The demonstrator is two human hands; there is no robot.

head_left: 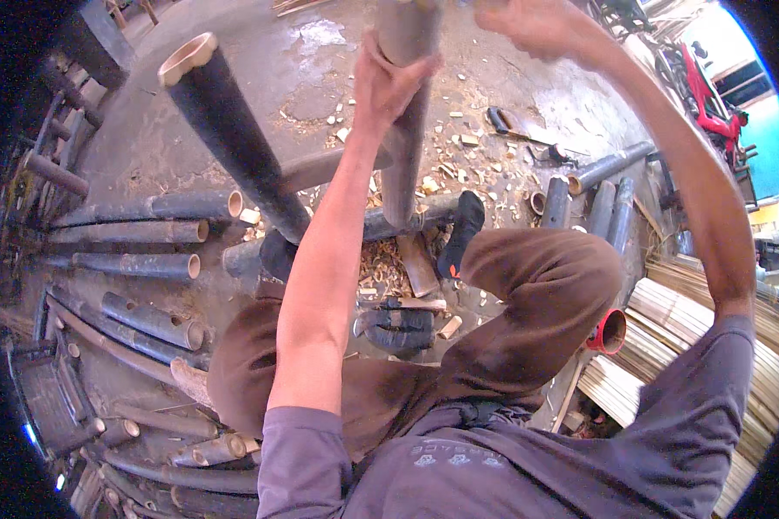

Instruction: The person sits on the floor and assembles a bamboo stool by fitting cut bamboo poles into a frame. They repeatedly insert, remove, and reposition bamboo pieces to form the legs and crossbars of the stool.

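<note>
My left hand (389,82) is wrapped round an upright dark bamboo pole (409,26) at the top middle. A crosspiece (316,169) joins this pole to a second dark bamboo pole (234,130), which leans to the left and has a pale, notched upper end. My right hand (541,30) is raised at the top edge, right of the held pole and apart from it. Its fingers look curled but are blurred and partly cut off, so what they hold is hidden. My feet, in dark socks, rest either side of a bamboo length (376,225) lying on the floor.
Wood chips and a handsaw (515,128) lie on the floor ahead. Bamboo tubes (147,208) lie in rows at the left, with shorter ones (610,169) at the right. Bundled pale strips (666,320) and a red-rimmed tube (613,332) are beside my right knee.
</note>
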